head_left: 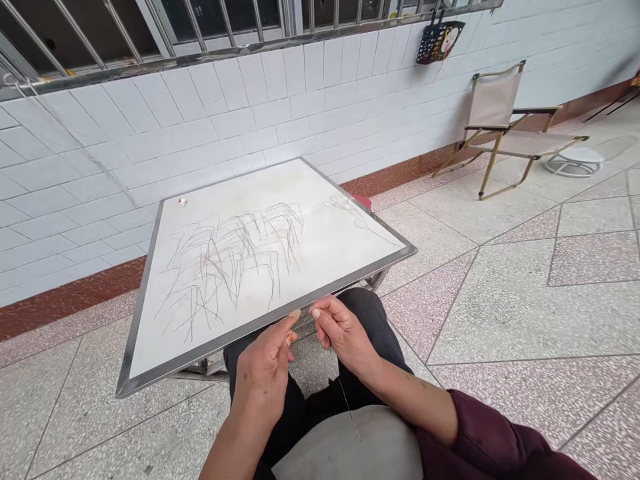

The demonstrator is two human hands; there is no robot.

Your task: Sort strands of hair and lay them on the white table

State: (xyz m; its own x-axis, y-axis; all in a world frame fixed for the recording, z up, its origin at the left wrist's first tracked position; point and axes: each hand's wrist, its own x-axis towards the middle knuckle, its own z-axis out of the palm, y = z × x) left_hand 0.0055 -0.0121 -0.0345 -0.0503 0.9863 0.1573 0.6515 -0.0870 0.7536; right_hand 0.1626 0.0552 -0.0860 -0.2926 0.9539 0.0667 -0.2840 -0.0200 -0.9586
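We take the bench (350,220) as our landmark: a white board with a metal rim, tilted in the view, standing on the terrazzo floor (525,287) against a white tiled wall (200,127). Spread over its middle lies a loose scatter of thin dark strands (230,263), crossing one another; we cannot tell whether they are threads or wires. Near the bench's far left corner sits a small white and red object (183,201), too small for us to identify. The only container we see is a dark patterned basket (439,41) hanging on the wall far beyond the bench's right corner; its contents are not visible.

Our hands meet just below the bench's near edge, above our lap. The left hand (265,370) has its grip pinched nearly closed, thumb and forefinger tips together on something small and orange that we cannot make out. The right hand (343,333) is also pinched tight, fingertips holding a single fine strand (347,403) that hangs from this grip down past the wrist toward the grey cloth (350,447) on our lap. The two pinches are almost touching.

To the right of the bench, well apart, stands a folding chair (505,123).
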